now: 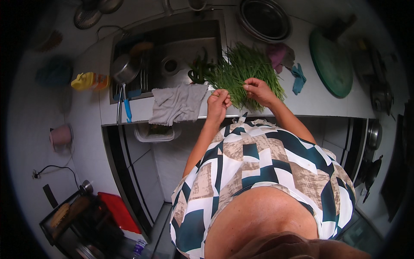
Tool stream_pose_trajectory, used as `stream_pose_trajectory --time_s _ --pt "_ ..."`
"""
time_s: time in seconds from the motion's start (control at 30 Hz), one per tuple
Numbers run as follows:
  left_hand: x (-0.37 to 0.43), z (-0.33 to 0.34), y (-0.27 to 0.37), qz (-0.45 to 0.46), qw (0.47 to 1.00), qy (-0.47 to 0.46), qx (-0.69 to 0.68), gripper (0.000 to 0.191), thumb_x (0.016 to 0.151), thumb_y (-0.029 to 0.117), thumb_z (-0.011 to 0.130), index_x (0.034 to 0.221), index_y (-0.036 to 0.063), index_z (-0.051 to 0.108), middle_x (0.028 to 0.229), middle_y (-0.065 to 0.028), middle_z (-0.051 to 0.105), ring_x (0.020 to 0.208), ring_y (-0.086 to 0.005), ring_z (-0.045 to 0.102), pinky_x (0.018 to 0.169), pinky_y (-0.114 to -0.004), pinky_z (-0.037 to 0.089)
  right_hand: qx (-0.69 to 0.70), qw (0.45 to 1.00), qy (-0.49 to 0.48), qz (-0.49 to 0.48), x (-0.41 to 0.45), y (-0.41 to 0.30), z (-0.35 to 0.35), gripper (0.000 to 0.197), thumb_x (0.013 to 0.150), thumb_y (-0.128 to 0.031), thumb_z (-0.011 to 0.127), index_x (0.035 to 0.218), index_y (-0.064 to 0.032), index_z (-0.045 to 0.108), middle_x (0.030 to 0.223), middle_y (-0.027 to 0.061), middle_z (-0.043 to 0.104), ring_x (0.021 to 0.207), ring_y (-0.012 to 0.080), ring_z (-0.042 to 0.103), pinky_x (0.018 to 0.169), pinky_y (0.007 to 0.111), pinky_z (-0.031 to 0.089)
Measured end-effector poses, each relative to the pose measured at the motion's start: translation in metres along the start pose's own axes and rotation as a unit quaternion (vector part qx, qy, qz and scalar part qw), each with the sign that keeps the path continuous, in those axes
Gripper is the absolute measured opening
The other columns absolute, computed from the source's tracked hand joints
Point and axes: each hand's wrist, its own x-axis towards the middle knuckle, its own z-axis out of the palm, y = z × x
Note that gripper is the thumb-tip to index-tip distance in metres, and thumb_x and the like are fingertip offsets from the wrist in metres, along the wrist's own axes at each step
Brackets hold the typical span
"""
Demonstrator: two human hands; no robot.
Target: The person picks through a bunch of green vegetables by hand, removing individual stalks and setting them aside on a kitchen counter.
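A large heap of long, thin green leafy stalks [249, 71] lies on the white tiled counter [300, 103], its left side reaching the sink's edge. My left hand [219, 101] is at the heap's lower left, thumb and fingers pinched together at the ends of some stalks. Over the heap's lower right is my right hand [257, 90], its thumb and forefinger meeting near a stalk. What is between the fingertips of either hand is too small to tell. Green peppers [199, 69] appear to lie at the right side of the steel sink [181, 48], beside the heap.
Left of my hands a grey cloth [179, 102] hangs over the counter's front edge. A saucepan [125, 68] and a yellow bottle [83, 81] stand farther left. Stacked round basins [265, 19], a blue cloth [299, 78] and a green round board [331, 64] are behind and right.
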Motion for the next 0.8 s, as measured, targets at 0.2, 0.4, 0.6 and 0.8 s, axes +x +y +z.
stream_pose_trajectory --time_s 0.2,0.4,0.6,0.8 --pt "-0.006 0.0 0.014 0.021 0.997 0.01 0.068 0.005 0.075 0.005 0.054 0.077 0.0005 0.051 0.066 -0.0043 0.051 0.052 -0.0068 0.043 0.045 -0.019 0.036 0.038 0.999 0.003 -0.009 0.001 -0.003 -0.004 0.014 0.072 -0.008 0.059 0.082 -0.0067 0.05 0.067 -0.0031 0.048 0.055 0.0054 0.045 0.05 0.018 0.038" --pt "-0.007 0.011 0.003 0.003 0.993 0.047 0.111 0.006 0.075 0.004 0.054 0.077 -0.0011 0.052 0.066 -0.0038 0.051 0.051 -0.0072 0.044 0.044 -0.019 0.036 -0.031 0.999 -0.022 -0.019 0.002 -0.003 0.021 0.015 0.071 -0.009 0.061 0.081 -0.0051 0.051 0.067 -0.0026 0.05 0.056 0.0047 0.046 0.05 0.017 0.038" --pt "-0.022 0.009 0.014 0.059 0.992 0.072 0.087 0.004 0.075 0.004 0.054 0.076 0.0009 0.051 0.064 -0.0025 0.05 0.049 -0.0063 0.043 0.043 -0.018 0.036 -0.109 0.994 -0.024 0.019 -0.002 -0.011 0.045 0.015 0.075 -0.016 0.058 0.082 -0.0039 0.054 0.067 -0.0003 0.053 0.056 0.005 0.048 0.05 0.017 0.039" --pt "-0.086 -0.024 0.083 0.247 0.948 0.177 0.096 0.012 0.077 0.005 0.051 0.068 0.0057 0.043 0.06 -0.0021 0.047 0.045 -0.0067 0.042 0.041 -0.019 0.034 -0.109 0.987 0.109 -0.044 0.008 -0.023 0.007 0.022 0.08 -0.023 0.05 0.087 -0.0027 0.055 0.067 -0.0008 0.051 0.053 0.0036 0.043 0.046 0.015 0.034"
